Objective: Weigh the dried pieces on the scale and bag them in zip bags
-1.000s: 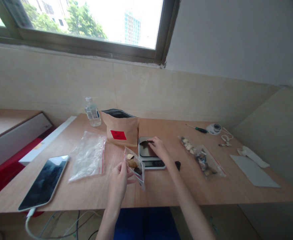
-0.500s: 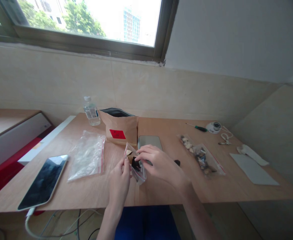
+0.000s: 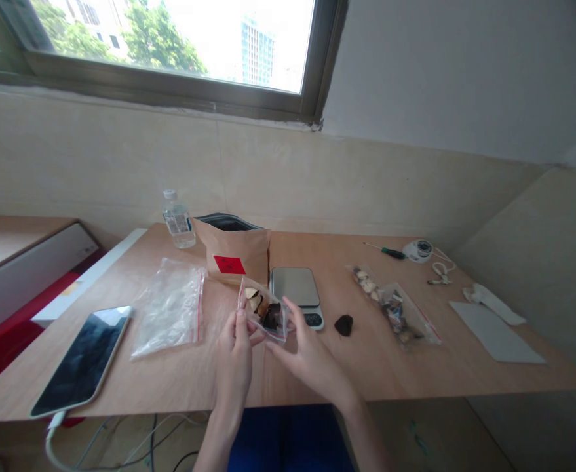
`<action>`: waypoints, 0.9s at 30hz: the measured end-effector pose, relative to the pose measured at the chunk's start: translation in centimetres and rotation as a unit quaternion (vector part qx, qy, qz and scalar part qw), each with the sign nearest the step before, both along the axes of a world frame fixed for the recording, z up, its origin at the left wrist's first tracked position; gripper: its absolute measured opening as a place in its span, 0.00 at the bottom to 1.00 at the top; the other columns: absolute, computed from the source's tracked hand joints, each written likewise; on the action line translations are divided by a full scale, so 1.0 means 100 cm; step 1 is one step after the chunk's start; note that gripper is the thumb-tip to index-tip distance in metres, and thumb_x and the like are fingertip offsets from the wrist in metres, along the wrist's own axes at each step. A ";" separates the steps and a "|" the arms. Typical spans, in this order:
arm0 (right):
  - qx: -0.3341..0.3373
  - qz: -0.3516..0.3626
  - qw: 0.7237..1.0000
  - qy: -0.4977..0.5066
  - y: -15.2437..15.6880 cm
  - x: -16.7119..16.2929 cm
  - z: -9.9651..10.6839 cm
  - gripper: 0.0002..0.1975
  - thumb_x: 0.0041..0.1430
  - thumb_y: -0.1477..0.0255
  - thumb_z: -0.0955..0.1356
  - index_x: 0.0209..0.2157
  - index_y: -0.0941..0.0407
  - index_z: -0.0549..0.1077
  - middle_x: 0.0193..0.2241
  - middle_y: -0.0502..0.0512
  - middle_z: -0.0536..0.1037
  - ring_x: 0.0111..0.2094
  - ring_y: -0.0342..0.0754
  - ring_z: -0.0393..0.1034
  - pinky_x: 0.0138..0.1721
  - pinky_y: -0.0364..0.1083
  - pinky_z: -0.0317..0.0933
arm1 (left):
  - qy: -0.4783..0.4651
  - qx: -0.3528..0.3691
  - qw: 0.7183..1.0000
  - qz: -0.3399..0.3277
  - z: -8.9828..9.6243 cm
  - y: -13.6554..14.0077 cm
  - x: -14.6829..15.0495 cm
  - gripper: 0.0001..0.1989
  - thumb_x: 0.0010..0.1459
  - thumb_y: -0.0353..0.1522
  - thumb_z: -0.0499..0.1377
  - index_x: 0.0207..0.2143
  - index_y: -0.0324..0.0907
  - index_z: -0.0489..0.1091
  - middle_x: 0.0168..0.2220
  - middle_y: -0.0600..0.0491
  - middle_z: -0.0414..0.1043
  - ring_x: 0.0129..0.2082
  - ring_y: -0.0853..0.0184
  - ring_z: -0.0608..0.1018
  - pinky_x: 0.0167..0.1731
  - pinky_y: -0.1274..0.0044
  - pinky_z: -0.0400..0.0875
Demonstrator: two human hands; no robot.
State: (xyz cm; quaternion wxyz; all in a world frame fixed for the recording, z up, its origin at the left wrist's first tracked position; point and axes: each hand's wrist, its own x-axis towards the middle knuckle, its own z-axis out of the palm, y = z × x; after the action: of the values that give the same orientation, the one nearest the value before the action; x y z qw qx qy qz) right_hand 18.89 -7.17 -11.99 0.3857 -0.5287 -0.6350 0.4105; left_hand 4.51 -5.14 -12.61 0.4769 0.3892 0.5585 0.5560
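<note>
A small clear zip-lock bag with tan and dark brown pieces inside is held up above the table's front half. My left hand grips its left side, thumb in front and fingers behind. Around its right edge, my right hand has its thumb low and its index finger raised against the plastic. Just behind the bag lies a digital kitchen scale with a bare metal plate. A dark, rough lump rests on the table to the right of the scale.
A brown paper pouch stands open behind the bag, with a water bottle beside it. Left are a large clear zip-lock bag and a phone. Filled bags, a screwdriver and a small camera lie right.
My right hand has left the bag's mouth and moved down to its right side. The scale's display and the dark lump have come into full sight. The bag's contents show more clearly.
</note>
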 end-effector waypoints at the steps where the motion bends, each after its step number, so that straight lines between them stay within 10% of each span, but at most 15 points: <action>1: 0.001 -0.013 1.000 0.024 0.000 -0.003 -0.003 0.34 0.59 0.62 0.67 0.63 0.50 0.52 0.57 0.59 0.68 0.56 0.52 0.65 0.56 0.54 0.60 | -0.009 0.002 1.000 -0.015 -0.001 0.000 0.000 0.23 0.56 0.50 0.52 0.34 0.38 0.70 0.27 0.55 0.69 0.28 0.66 0.76 0.32 0.71 0.77; 5: 0.017 -0.067 0.992 0.109 0.006 -0.003 -0.004 0.20 0.64 0.62 0.62 0.55 0.53 0.65 0.54 0.58 0.72 0.55 0.50 0.67 0.57 0.52 0.59 | 0.005 0.037 0.997 -0.062 -0.006 0.001 -0.006 0.22 0.60 0.48 0.49 0.37 0.39 0.69 0.46 0.46 0.72 0.41 0.61 0.77 0.37 0.69 0.76; 12: 0.003 -0.076 0.974 0.213 0.001 0.014 -0.012 0.25 0.63 0.58 0.62 0.59 0.52 0.62 0.47 0.59 0.77 0.52 0.52 0.70 0.57 0.56 0.59 | 0.066 0.068 0.995 -0.037 -0.024 0.015 -0.018 0.23 0.53 0.45 0.58 0.47 0.41 0.67 0.52 0.44 0.70 0.54 0.58 0.71 0.52 0.67 0.66; 19: -0.007 -0.110 0.968 0.226 -0.002 0.021 -0.028 0.23 0.62 0.55 0.63 0.52 0.52 0.71 0.55 0.58 0.71 0.54 0.54 0.67 0.58 0.55 0.58 | 0.014 0.051 0.996 -0.068 -0.023 0.015 -0.014 0.19 0.51 0.45 0.60 0.39 0.40 0.70 0.37 0.50 0.76 0.41 0.61 0.77 0.42 0.74 0.71; 27: -0.004 -0.163 0.960 0.226 -0.004 0.020 -0.038 0.23 0.62 0.54 0.61 0.46 0.55 0.75 0.38 0.60 0.81 0.44 0.55 0.75 0.50 0.55 0.65 | 0.030 0.079 0.993 -0.088 -0.024 0.010 -0.014 0.15 0.56 0.44 0.57 0.30 0.40 0.71 0.27 0.55 0.71 0.31 0.68 0.73 0.33 0.80 0.67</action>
State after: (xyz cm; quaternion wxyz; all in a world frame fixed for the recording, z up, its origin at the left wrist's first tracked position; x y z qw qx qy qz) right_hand 20.88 -7.56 -15.78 0.5784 -0.5203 -0.4350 0.4533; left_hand 3.15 -4.11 -15.01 0.4745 0.4901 0.4906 0.5421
